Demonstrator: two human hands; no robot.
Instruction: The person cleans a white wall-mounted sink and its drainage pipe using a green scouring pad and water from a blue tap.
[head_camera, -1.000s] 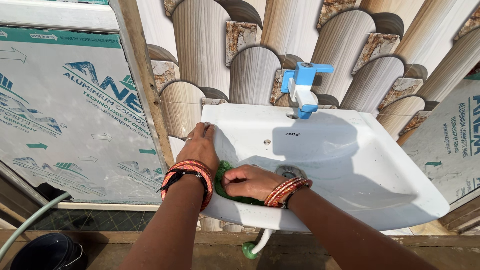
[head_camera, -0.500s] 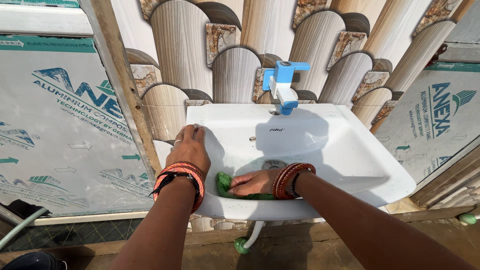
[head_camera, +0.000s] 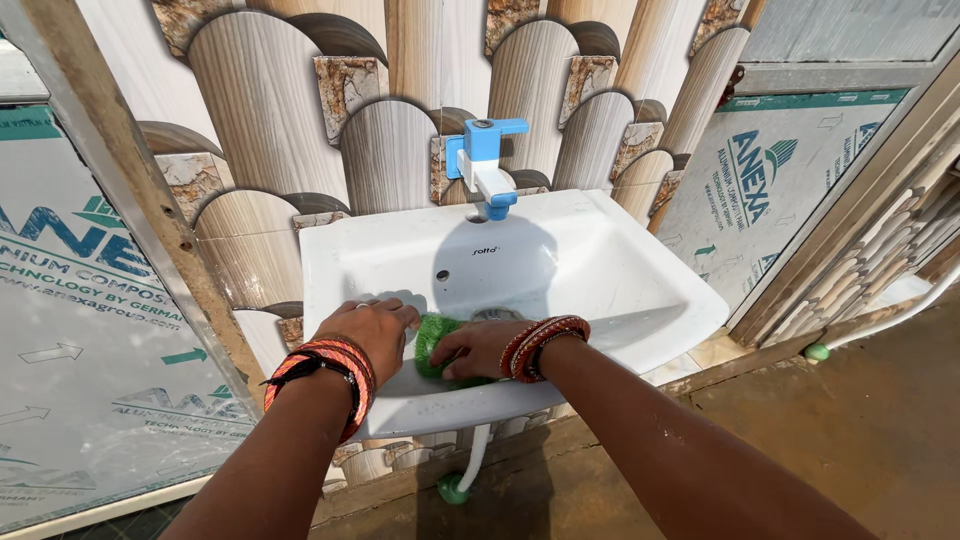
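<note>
Scrub pad (head_camera: 428, 345), green and crumpled, lies low on the near inner wall of the white wash basin (head_camera: 640, 290). My right hand (head_camera: 478, 347) presses it down under curled fingers. My left hand (head_camera: 372, 330) has slid off the back corner and now rests flat, fingers together, on the near left rim beside the pad. A blue tap (head_camera: 484, 160) stands behind; scrubbing has shifted left.

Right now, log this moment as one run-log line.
left hand: resting on white sink rim | right hand: pressing green scrub pad inside basin | blue tap: no water visible
</note>
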